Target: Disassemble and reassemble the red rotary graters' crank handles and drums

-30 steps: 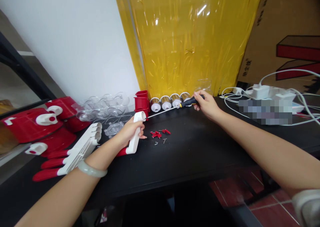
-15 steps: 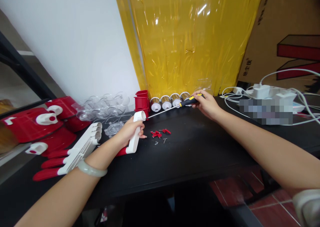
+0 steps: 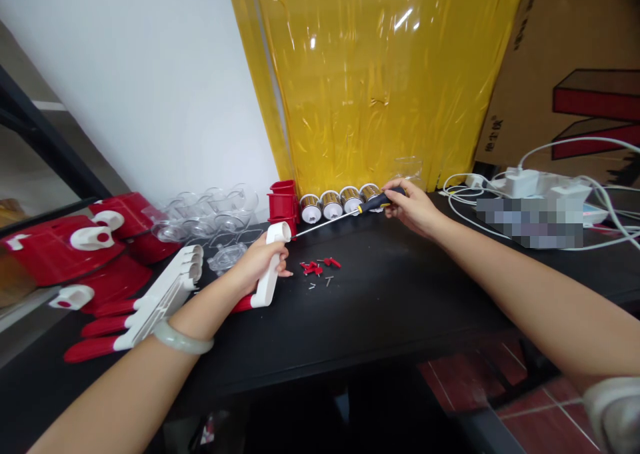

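My left hand [image 3: 257,262] is wrapped round a white handle [image 3: 267,282] with a red end, its round open end pointing up. In my right hand [image 3: 407,204] is the black and yellow grip of a screwdriver [image 3: 373,205]. Its long shaft slants down to the left, and the tip meets the top of the white handle; whether it sits in a screw is too small to tell. Small red pieces [image 3: 313,268] and a few metal screws [image 3: 329,281] lie on the black table [image 3: 380,314] between and below my hands.
Several metal-mesh cylinders [image 3: 331,205] and red containers [image 3: 283,204] stand at the back. More white-and-red handles [image 3: 165,294], clear plastic parts [image 3: 210,211] and large red housings [image 3: 65,247] are on the left. White cables and adapters [image 3: 523,183] lie on the right.
The screwdriver grip has turned a little in my right hand, whose fingers have shifted on it. My left hand and the white handle stay in nearly the same place.
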A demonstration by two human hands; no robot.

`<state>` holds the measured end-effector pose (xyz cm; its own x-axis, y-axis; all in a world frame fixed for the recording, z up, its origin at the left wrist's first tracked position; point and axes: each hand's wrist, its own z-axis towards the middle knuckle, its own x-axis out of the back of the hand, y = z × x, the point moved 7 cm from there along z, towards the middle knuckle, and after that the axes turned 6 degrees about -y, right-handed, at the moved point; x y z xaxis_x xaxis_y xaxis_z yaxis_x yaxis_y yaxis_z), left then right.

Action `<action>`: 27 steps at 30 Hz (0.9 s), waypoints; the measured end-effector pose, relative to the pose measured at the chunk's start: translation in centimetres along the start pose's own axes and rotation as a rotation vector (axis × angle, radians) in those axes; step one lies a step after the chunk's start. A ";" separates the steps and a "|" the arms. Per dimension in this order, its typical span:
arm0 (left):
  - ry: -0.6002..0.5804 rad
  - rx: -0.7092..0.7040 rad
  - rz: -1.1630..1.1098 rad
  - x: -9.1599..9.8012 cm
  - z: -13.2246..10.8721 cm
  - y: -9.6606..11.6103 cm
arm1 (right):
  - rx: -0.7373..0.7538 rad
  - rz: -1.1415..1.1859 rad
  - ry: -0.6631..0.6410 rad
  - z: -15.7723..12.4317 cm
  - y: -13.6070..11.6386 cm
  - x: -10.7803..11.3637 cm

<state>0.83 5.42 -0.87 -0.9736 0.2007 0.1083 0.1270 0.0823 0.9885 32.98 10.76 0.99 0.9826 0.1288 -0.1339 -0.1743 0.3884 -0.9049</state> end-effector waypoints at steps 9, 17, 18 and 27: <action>0.009 0.009 -0.001 0.0 0.0 0.0 | -0.075 -0.128 -0.038 -0.1 0.3 -0.2; 0.000 -0.008 -0.007 0.1 0.0 0.2 | -0.027 -0.039 0.005 0.2 0.8 -0.1; 0.000 -0.008 -0.007 0.1 0.0 0.2 | -0.036 -0.017 0.009 0.2 0.9 -0.1; -0.007 0.002 -0.009 0.3 0.1 0.0 | 0.002 -0.012 0.078 0.6 1.3 0.6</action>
<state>0.60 5.53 -0.84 -0.9733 0.2071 0.0987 0.1187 0.0862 0.9892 33.27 11.91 0.02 0.9867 0.0522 -0.1541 -0.1622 0.3912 -0.9059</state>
